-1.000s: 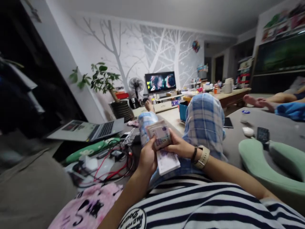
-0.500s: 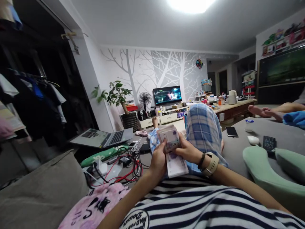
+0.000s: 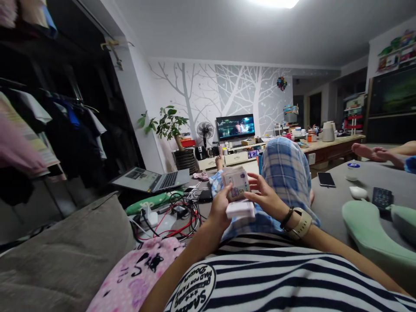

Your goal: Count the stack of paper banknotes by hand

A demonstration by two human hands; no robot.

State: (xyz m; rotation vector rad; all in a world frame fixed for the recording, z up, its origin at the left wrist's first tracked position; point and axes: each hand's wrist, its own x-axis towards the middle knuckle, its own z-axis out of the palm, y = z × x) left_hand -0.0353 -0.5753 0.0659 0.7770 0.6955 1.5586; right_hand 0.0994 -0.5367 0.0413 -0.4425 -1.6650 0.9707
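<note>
A thick stack of banknotes (image 3: 236,182), its top note printed with a 5, is gripped in my left hand (image 3: 221,207), thumb lying on its face. The near part of the stack is bent, and the pale edges of the notes (image 3: 240,209) face me. My right hand (image 3: 267,196), with a cream watch and dark bracelet at the wrist, is at the stack's right side. Its fingers are spread, the tips close to the notes; whether they touch cannot be made out. Below the notes are my blue plaid trousers (image 3: 286,173).
To the left, a laptop (image 3: 159,178) stands beside tangled cables (image 3: 182,216) and a pink cloth (image 3: 139,273). A phone (image 3: 326,179), a remote control (image 3: 382,198) and a green neck pillow (image 3: 367,229) lie to the right. Another person's feet (image 3: 370,151) rest at far right.
My right hand has let go of the banknotes and spread its fingers. The near part of the stack has tilted so its edges show. The view has turned slightly left.
</note>
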